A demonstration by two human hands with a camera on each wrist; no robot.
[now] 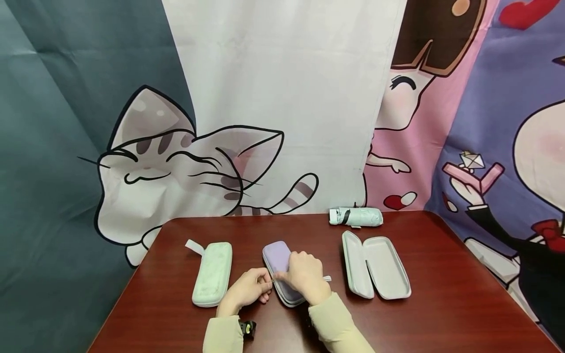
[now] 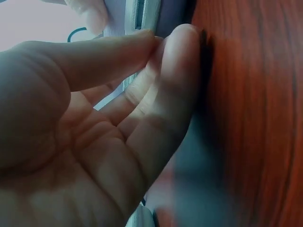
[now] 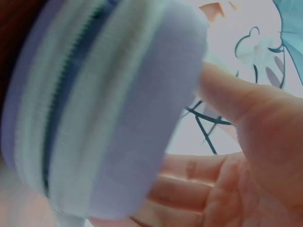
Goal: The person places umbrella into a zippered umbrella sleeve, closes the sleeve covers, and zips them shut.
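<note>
A closed green case (image 1: 213,274) lies toward the bench's (image 1: 145,314) left edge. The left hand (image 1: 247,290) pinches at the zipped side of a purple case (image 1: 275,252), mid-bench; the right hand (image 1: 305,275) grips its top. A folded umbrella (image 1: 364,216) lies by the far edge, an open case (image 1: 386,269) toward the right edge.

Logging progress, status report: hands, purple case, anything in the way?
Left hand pinching at edge of purple case; right hand gripping it. Case looks shut, unclear if fastened. Green case left, open case right, neither in the way.
</note>
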